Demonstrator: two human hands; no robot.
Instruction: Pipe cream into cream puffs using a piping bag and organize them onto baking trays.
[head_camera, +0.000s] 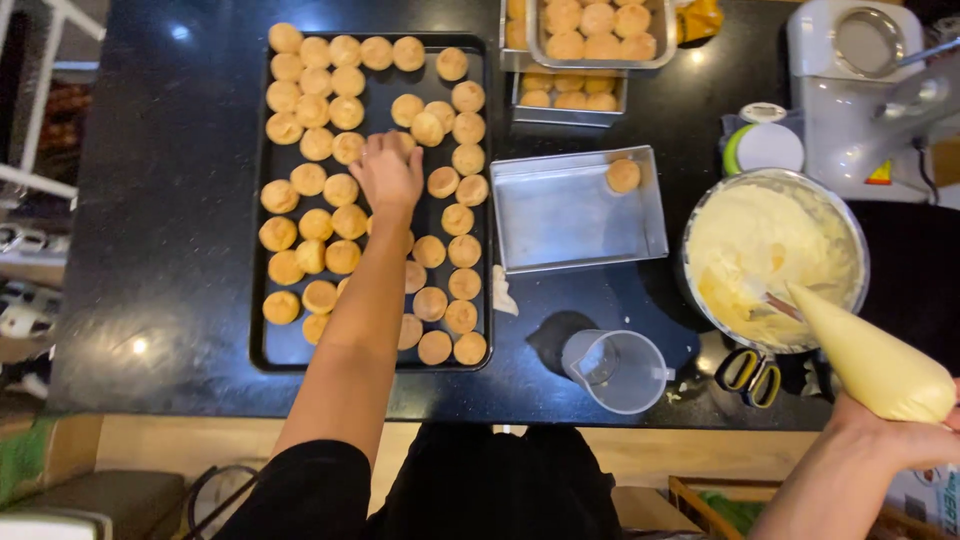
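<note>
The left hand closes on a puff in the baking tray; the right hand grips the piping bag.

This is a kitchen set up for baking, most likely a home one. A glossy black table carries the work. On it lies a dark baking tray filled with small round golden pastry shells. Right of the tray sits a square metal pan with one shell in its corner, and beyond that pan stand more metal pans stacked with shells. Farther right of the tray is a steel mixing bowl of pale cream, with a white stand mixer behind it. A clear measuring jug and scissors lie near the bowl.
</note>
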